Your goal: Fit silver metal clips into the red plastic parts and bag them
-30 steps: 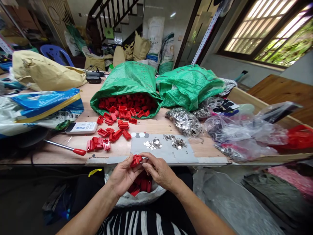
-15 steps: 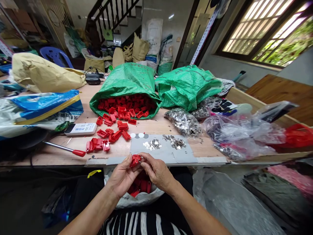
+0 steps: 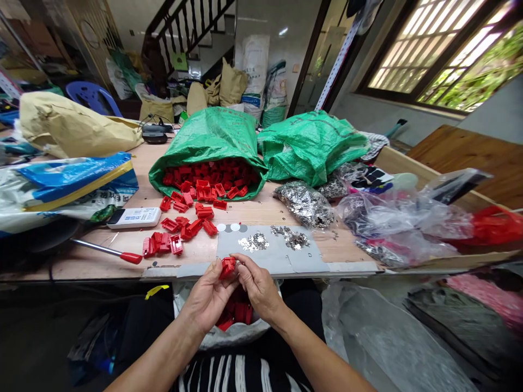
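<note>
My left hand (image 3: 206, 298) and my right hand (image 3: 258, 287) meet just below the table's front edge, both pinching one small red plastic clip (image 3: 227, 267). The right fingertips press on its right side, where a tiny metal piece may sit; I cannot make it out. Under my hands a white bag (image 3: 237, 329) in my lap holds more red clips. On the table ahead, a grey sheet (image 3: 281, 256) carries two small heaps of shiny metal pieces (image 3: 255, 242). Loose red clips (image 3: 180, 228) lie to its left, spilling from an open green sack (image 3: 210, 141).
A red-handled screwdriver (image 3: 107, 251) and a white remote (image 3: 134, 217) lie at left by a blue and white bag (image 3: 69, 185). A second green sack (image 3: 312, 144), a bag of metal parts (image 3: 304, 202) and clear plastic bags (image 3: 404, 223) fill the right side.
Both hands stay on the red clip, with only small finger shifts. The view has tilted slightly.
</note>
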Demonstrator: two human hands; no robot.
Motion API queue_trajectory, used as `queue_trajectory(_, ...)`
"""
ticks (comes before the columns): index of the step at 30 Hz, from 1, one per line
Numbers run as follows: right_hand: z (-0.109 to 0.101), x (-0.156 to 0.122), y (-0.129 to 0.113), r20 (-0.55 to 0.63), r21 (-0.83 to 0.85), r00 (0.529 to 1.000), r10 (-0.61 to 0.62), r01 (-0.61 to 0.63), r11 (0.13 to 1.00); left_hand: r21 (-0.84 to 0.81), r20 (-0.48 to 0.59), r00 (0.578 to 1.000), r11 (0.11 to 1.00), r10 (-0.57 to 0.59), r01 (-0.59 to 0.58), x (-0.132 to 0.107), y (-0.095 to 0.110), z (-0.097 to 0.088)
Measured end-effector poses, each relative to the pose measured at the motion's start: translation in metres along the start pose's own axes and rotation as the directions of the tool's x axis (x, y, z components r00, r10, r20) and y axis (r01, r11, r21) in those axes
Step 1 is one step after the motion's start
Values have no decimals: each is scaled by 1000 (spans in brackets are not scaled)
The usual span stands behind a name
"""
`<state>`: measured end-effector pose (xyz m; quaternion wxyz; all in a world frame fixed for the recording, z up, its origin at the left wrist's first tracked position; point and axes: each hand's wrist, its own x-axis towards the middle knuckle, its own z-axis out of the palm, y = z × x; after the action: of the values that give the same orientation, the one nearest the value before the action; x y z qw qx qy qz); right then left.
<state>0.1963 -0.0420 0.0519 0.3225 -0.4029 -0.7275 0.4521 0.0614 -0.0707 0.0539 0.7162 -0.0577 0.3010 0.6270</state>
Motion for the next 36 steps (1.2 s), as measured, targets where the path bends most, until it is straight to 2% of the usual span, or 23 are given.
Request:
queue_trajectory(9, 7, -2, -5, 0, -5, 999, 35, -35, 999, 63, 35, 989, 988, 142, -144, 1, -5, -2)
queue_trajectory(17, 22, 2, 8, -21, 340, 998, 66, -55, 939, 71, 90, 969, 969, 231, -237, -1, -5, 1)
queue_trajectory(30, 23, 1, 16, -56, 328, 995, 81, -58, 943, 37, 6, 986, 985, 166, -167, 4, -9, -6)
queue_trajectory(33, 12, -1, 14, -1, 332, 998, 58, -54, 942, 126, 47, 993, 986, 105, -111, 2, -2, -7)
queue_trajectory(36, -11, -3, 15, 14, 212, 998, 53, -55, 976, 308, 118, 993, 950, 10, -46, -3, 5, -10)
